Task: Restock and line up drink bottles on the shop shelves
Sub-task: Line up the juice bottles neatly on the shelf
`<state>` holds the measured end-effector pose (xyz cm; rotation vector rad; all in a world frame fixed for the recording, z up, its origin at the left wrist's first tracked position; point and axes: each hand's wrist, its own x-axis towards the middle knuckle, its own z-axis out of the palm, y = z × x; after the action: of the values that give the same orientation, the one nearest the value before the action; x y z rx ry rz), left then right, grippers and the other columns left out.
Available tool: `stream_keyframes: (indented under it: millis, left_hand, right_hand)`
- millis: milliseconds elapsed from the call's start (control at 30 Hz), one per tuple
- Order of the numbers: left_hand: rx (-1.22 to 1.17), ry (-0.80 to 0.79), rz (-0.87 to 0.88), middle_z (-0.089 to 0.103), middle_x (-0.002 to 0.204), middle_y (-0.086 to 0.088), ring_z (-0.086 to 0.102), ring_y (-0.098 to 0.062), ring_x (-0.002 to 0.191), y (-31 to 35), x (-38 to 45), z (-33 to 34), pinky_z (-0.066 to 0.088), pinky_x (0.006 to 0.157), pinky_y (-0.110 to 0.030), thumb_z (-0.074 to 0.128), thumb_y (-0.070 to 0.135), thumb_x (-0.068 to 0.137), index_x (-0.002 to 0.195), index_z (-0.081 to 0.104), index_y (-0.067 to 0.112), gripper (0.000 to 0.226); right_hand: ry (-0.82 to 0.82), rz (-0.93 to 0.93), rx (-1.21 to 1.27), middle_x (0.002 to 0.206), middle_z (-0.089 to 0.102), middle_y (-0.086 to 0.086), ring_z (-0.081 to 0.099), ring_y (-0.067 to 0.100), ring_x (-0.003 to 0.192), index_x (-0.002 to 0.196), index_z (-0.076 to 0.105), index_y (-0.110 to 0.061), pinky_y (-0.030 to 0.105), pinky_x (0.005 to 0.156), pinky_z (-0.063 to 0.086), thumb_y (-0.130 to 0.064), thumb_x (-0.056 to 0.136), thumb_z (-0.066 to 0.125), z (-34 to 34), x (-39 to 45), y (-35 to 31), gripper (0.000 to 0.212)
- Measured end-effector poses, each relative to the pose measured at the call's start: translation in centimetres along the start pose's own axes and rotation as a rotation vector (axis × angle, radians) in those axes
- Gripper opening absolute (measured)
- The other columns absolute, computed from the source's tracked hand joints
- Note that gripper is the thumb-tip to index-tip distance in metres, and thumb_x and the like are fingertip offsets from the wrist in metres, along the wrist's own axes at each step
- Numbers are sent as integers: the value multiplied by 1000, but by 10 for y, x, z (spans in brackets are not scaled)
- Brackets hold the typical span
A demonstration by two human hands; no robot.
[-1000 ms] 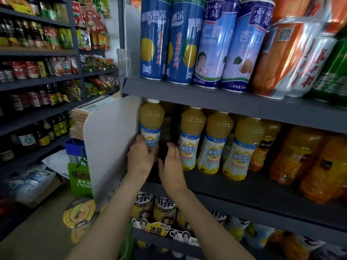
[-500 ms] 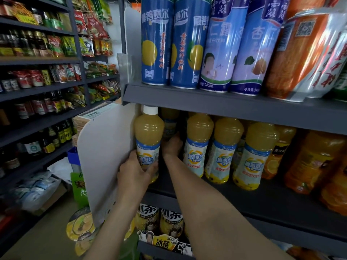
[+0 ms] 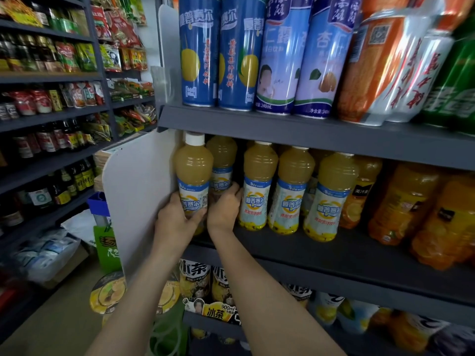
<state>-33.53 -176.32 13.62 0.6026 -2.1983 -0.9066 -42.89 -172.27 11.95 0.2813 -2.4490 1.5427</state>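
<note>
My left hand grips the front juice bottle, pulled forward. Right hand just came back grasping the rear bottle; column's closing up.

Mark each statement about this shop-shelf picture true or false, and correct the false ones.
1. The left hand grips a yellow juice bottle at the left end of the middle shelf. True.
2. The right hand hangs idle below the shelf. False: it reaches onto the shelf and holds the second bottle standing behind the first.
3. Tall blue cans stand on the shelf above the bottles. True.
4. The gripped bottle has a red cap. False: its cap is white.
5. A white divider panel stands left of the bottles. True.
</note>
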Motion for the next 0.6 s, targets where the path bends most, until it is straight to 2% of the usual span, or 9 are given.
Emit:
stream_keyframes:
  millis: [167,267,333,400,500,600]
  left_hand:
    - [-38,-30,17,62,118,-16,58,-31,108,-1,2,1,45,83,-32,69,19,82,122,47,0,49]
    - [-88,-86,-1,62,118,-14,59,-25,105,-2,5,3,42,80,-25,70,18,81,122,48,1,49]
    - [-150,-148,2,62,118,-12,57,-17,100,1,6,5,40,81,-22,70,18,81,122,48,3,48]
    - [-209,-209,10,61,121,-10,56,-15,103,4,7,10,41,85,-22,69,19,82,124,47,5,49]
    - [-243,-261,15,58,125,-10,55,-21,114,8,9,16,41,92,-24,67,19,84,128,44,5,52]
    - [-279,-290,7,57,127,-10,54,-19,114,11,11,22,40,94,-27,65,16,85,131,41,6,53]
  right_hand:
    - [-93,-24,1,141,34,18,34,31,132,140,27,-3,35,106,32,-6,88,57,-12,-16,0,60]
    - [-147,-161,12,140,34,16,31,28,133,140,28,-2,31,110,28,4,86,53,-32,-42,4,60]
    - [-86,-308,0,134,39,15,36,25,129,132,39,-1,28,110,30,9,83,50,-51,-55,10,51]
    - [35,-386,-29,123,44,14,44,24,119,122,47,-2,25,103,36,9,82,52,-70,-55,18,41]
    - [164,-356,-58,116,45,15,49,25,109,117,48,0,20,92,40,3,82,59,-88,-42,24,37]
    - [127,-296,-115,121,43,17,46,28,114,126,43,2,31,97,44,-2,84,61,-94,-37,27,46]
